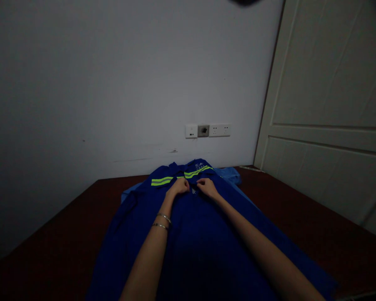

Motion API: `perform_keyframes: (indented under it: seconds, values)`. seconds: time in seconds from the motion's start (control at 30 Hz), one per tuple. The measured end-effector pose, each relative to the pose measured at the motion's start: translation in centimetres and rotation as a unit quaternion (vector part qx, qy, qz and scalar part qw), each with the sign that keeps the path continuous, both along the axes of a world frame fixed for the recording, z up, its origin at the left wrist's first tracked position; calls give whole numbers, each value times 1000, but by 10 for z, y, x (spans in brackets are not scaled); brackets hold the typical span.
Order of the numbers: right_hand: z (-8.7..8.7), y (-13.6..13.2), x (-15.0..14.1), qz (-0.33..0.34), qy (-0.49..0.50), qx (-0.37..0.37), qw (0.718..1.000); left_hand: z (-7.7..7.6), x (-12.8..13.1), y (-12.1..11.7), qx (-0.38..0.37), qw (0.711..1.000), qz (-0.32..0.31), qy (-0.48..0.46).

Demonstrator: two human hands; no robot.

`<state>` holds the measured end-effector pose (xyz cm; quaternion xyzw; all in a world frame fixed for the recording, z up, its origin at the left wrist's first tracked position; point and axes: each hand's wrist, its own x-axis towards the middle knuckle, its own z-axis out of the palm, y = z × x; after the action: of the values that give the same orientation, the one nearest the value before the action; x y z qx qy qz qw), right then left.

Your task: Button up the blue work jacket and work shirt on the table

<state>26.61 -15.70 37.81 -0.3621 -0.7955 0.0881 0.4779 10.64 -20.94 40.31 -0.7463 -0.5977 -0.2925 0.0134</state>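
I am viewing a dark red surface [278, 196] where the blue garment [203, 234] is lying spread out. Just below its yellow-green striped bands [162, 181], my left hand [179, 186] and right hand [208, 188] are sitting slightly apart, curled fingers [201, 181] pinching its front on either side of a dark gap [193, 187].

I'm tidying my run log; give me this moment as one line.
blue cloth garment with lime stripes: spread on dark red surface | left hand: curled, at garment front | right hand: likewise
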Motion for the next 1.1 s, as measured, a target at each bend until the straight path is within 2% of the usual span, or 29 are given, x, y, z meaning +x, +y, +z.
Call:
perform_keyframes:
  seconds: [0.1,0.2,0.3,0.43,0.53,0.67,0.77,0.87,1.0,1.1]
  values:
    - [-6,0,0,15,-23,6,1000,-10,0,1,45,998,-24,-22]
    - [-12,1,2,14,-42,7,999,-27,0,5,82,994,-49,-61]
    - [-16,0,5,12,-81,19,996,-44,-2,10,93,991,-43,-88]
    - [-20,-7,8,-38,-174,76,981,-59,-6,16,78,986,-54,-138]
    - [-24,-12,7,-75,-193,95,974,-65,-11,20,76,981,-69,-165]
    - [-26,-7,5,-49,-137,70,987,-69,-17,23,71,978,-69,-184]
    - [-25,1,5,27,-55,44,997,-70,-17,23,61,976,-78,-193]
    - [-24,11,5,89,21,0,996,-68,-13,21,72,977,-75,-188]
    - [-22,22,3,106,102,-104,984,-65,-7,16,108,979,-64,-162]
    - [-23,26,1,108,117,-145,976,-64,-3,14,136,980,-57,-131]
